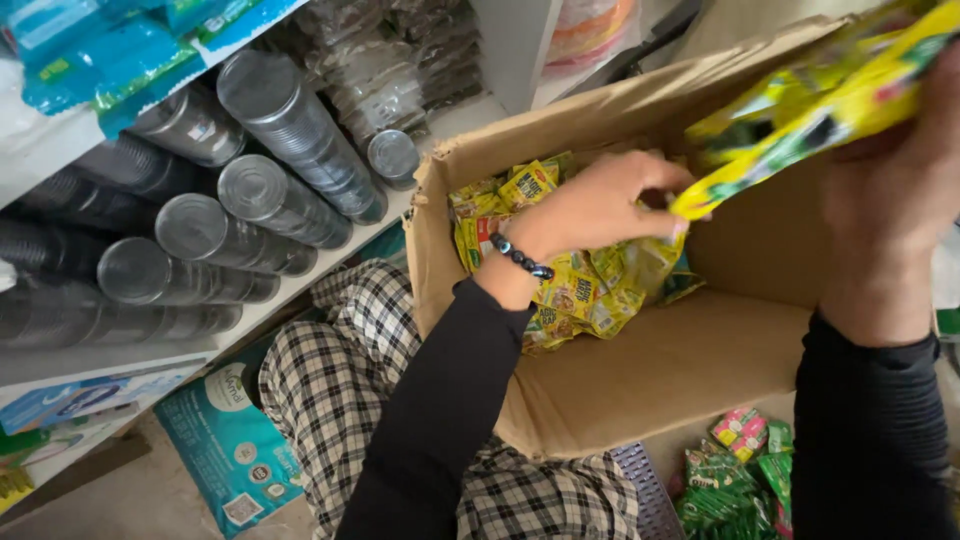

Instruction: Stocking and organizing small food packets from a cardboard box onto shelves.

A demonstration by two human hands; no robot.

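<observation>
An open cardboard box (640,380) rests on my lap, holding several small yellow packets (575,290). My left hand (600,205), with a dark bead bracelet at the wrist, reaches into the box and pinches the lower end of a strip of yellow and green packets (820,110). My right hand (900,190) grips that same strip higher up, above the box's right side. Both arms wear black sleeves.
White shelves (330,265) at the left carry stacks of metal tumblers (250,190) lying on their sides and blue packages (110,50) above. A teal package (230,440) lies below. Green and pink packets (735,470) sit on the floor at the right.
</observation>
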